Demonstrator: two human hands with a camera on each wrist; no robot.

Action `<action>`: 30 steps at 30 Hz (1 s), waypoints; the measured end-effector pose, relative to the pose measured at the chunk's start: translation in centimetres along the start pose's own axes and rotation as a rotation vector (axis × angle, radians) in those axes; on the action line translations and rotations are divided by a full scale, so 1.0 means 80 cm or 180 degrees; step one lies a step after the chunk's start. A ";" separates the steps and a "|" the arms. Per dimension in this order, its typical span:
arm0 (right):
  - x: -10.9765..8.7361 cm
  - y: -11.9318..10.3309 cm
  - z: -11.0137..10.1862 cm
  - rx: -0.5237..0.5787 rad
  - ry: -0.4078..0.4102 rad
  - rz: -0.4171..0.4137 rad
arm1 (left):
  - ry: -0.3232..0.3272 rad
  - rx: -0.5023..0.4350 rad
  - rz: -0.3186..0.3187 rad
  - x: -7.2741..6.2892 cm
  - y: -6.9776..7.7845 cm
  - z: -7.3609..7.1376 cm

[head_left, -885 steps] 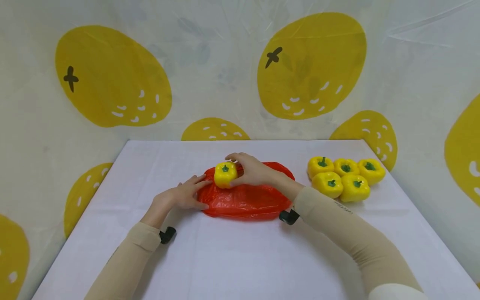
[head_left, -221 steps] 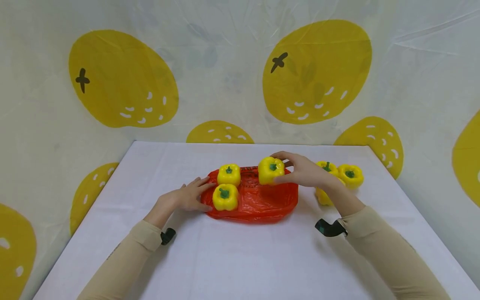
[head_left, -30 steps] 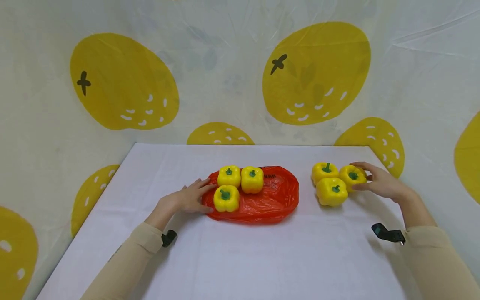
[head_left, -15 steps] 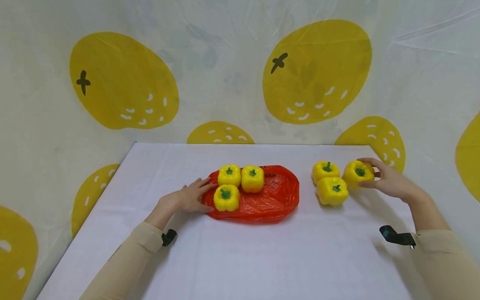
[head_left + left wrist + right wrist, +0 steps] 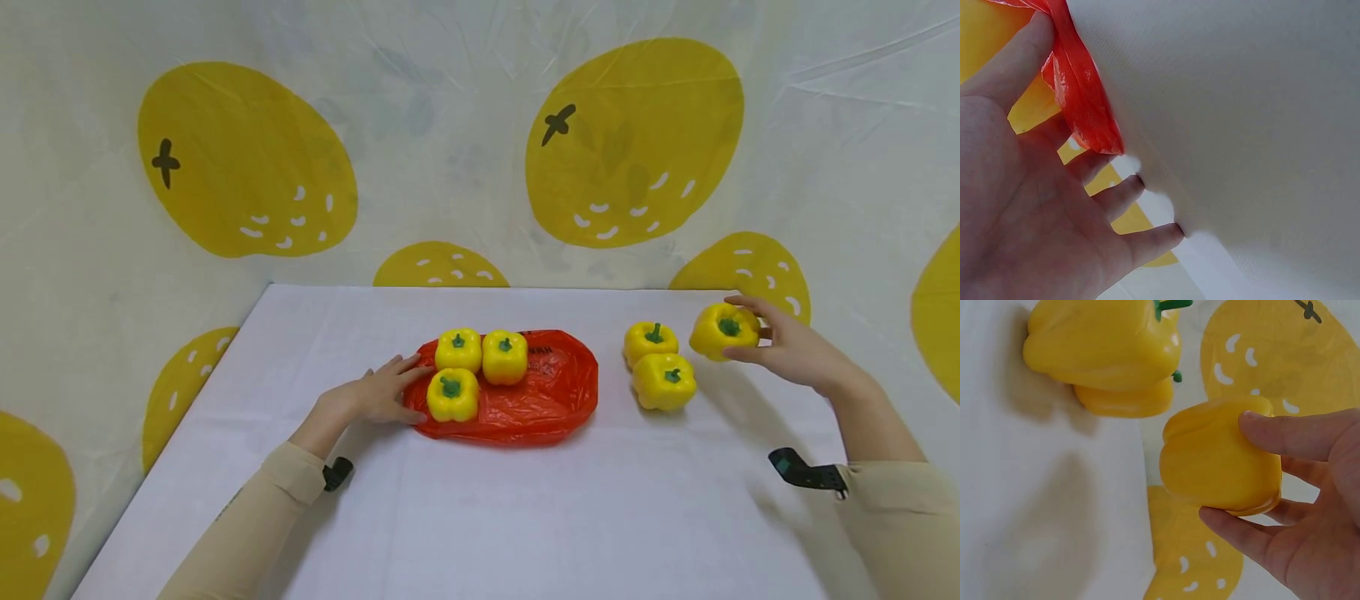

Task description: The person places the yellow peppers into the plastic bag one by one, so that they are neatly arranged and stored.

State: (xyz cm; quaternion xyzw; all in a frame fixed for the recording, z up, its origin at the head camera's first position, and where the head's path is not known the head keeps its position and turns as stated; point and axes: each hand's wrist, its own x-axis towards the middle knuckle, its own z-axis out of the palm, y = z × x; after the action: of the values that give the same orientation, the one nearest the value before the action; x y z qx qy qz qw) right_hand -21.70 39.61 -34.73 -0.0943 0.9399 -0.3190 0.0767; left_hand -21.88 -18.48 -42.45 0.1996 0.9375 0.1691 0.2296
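From where I sit, the held pepper point(image 5: 722, 333) is what matters: it hangs at the right of the table point(image 5: 480, 517), off the surface, with its shadow lying apart from it. The bag point(image 5: 551, 408) lies well to its left and a little nearer the body, stretched left to right along its long axis. My reading is that the next move turns on that sideways gap, because two loose peppers point(image 5: 664, 383) stand on the table between the pepper and the bag. I would carry over or around them towards the bag's bare right part, since three peppers point(image 5: 505, 358) already sit together on its left part.

The right hand point(image 5: 791, 346) has the pepper and is the farther of the two from the bag. Its fingers and thumb are clamped on the pepper's right side, thumb on the near face, fingers on the far one, with the forearm coming up from the lower right. The pepper is blocky, with no long axis I can make out; its stem tips up towards the head camera.

The left hand point(image 5: 384, 392) holds nothing. It rests at the bag's left end, fingers spread apart, thumb touching the plastic, and some fingertips appear to reach the table.
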 end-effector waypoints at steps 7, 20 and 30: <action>0.002 -0.023 -0.005 0.0028 0.0075 -0.0088 | -0.0004 0.0020 -0.0010 0.000 0.000 -0.001; 0.000 -0.069 -0.004 -0.0136 0.0181 -0.0241 | -0.0017 -0.0019 -0.0001 -0.001 0.002 -0.002; 0.001 -0.097 0.009 -0.0094 0.0207 -0.0471 | -0.0037 -0.0048 0.0002 0.001 0.000 0.000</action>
State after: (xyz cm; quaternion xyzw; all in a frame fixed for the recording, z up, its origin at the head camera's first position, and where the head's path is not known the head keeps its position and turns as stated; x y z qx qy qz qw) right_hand -20.66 33.13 -30.55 -0.1542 0.9370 -0.3129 0.0210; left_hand -21.94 -18.49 -42.45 0.1992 0.9347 0.1751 0.2365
